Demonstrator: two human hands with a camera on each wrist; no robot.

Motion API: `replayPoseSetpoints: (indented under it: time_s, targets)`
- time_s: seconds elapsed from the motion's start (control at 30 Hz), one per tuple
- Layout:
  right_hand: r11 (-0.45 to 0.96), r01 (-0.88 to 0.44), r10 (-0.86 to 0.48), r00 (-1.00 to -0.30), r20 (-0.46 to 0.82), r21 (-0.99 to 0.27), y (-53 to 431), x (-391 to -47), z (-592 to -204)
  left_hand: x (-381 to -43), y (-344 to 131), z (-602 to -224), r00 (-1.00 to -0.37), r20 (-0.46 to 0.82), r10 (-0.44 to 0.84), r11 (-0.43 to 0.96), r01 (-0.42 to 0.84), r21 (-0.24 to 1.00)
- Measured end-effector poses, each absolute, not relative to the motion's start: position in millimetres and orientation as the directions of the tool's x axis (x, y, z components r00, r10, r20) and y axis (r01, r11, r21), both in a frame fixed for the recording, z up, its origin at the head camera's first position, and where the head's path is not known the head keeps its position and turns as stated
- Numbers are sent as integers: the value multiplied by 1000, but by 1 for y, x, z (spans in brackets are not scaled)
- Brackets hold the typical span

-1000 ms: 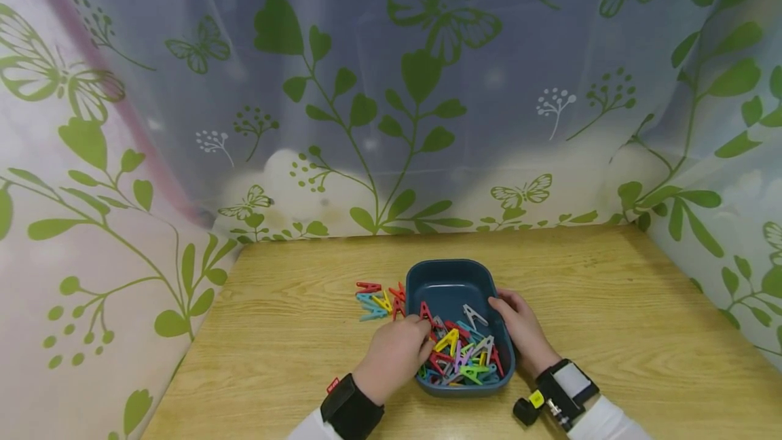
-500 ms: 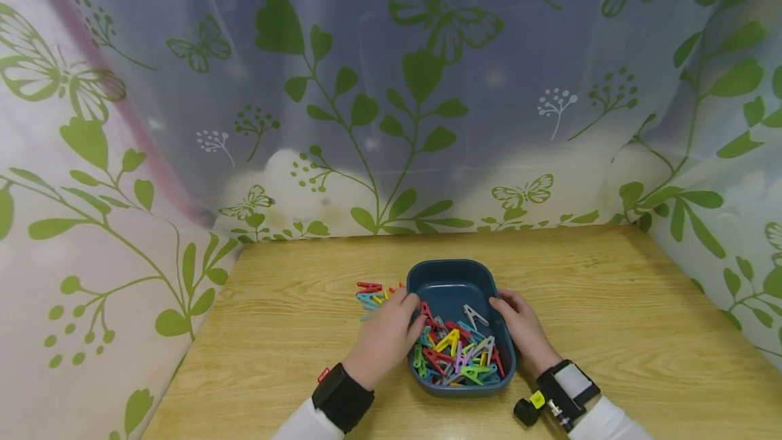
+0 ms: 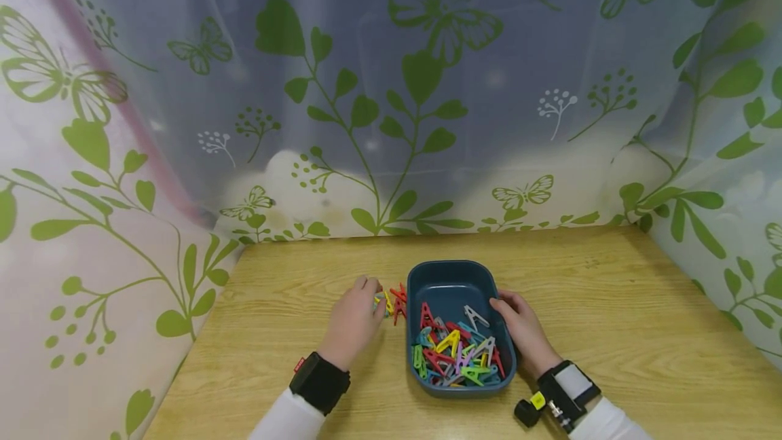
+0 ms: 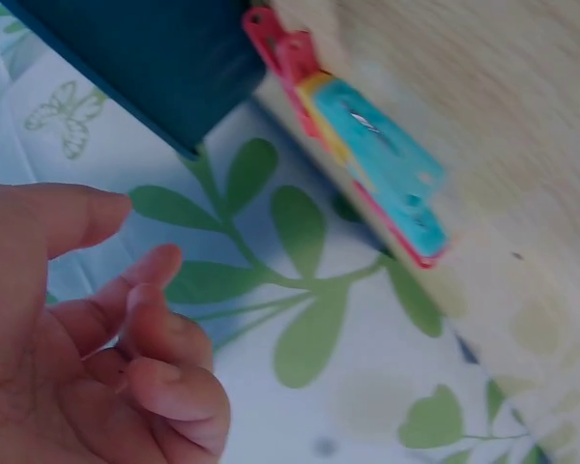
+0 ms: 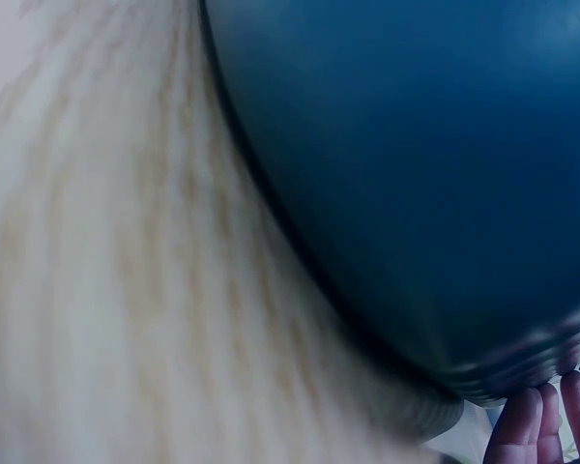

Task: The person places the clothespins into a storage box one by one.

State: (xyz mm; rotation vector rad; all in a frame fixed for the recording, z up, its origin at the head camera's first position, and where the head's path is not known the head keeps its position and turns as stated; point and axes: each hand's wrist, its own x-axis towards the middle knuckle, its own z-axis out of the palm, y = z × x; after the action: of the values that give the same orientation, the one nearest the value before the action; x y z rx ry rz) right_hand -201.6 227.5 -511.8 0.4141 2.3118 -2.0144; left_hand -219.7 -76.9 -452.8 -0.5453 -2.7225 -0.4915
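Just left of the dark blue plastic box (image 3: 453, 276), my left hand (image 3: 353, 321) is low over a small group of loose clothespins (image 3: 398, 303). In the left wrist view, thumb and fingers of the left hand (image 4: 126, 329) are apart with nothing between them. Red, yellow and light blue clothespins (image 4: 377, 145) lie beyond the fingertips. My right hand (image 3: 524, 331) holds the box by its right side, thumb at the rim and fingers (image 5: 522, 420) against the outer wall. Inside the box, many-coloured clothespins (image 3: 461, 355) are heaped toward the near end.
The wooden table (image 3: 293, 290) carries the box near its middle. A butterfly-and-leaf patterned curtain (image 3: 391, 87) closes off the back and both sides. A black wrist strap (image 3: 320, 382) is on the left wrist, and a small black camera (image 3: 527, 413) hangs at the right wrist.
My left hand has moved from over the box's left part, out across its rim, and left to the loose clothespins. The right hand and the box have stayed in place.
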Motion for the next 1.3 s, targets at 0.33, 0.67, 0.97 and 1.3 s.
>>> replayPoseSetpoints:
  time_s: [0.33, 0.67, 0.97, 1.3]
  targets:
    - [116, 234, 165, -963, -214, -965, 227, -201, -511, -239, -98, -473, -943, 260, 208, 919, 279, 277]
    - [116, 234, 165, -963, -214, -965, 228, -201, -512, -238, -109, -484, -950, 191, 246, 926, 289, 241]
    - [117, 244, 173, -959, -223, -963, 228, -201, -511, -234, -108, -485, -927, 231, 296, 913, 345, 217]
    - [115, 250, 174, -958, -229, -961, 228, -200, -511, -232, -106, -486, -932, 223, 286, 914, 335, 229]
